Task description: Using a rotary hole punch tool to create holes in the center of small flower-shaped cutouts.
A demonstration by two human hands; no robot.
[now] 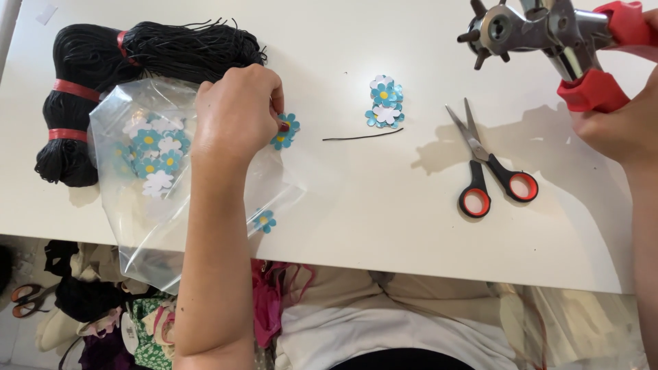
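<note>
My left hand [236, 113] rests on the white table [384, 226], its fingertips pinching a small blue flower cutout [286, 131] at the mouth of a clear plastic bag [147, 226]. The bag holds several blue and white flower cutouts [154, 154]. My right hand [620, 127] is raised at the upper right, gripping the red handles of a revolving hole punch plier [548, 31], its metal punch wheel pointing left.
A small pile of flower cutouts [385, 101] lies mid-table above a short black cord piece [362, 136]. Red-and-black scissors [488, 164] lie open to the right. A black cord bundle with red ties [103, 62] fills the upper left. One loose flower [264, 220] lies near the table's front edge.
</note>
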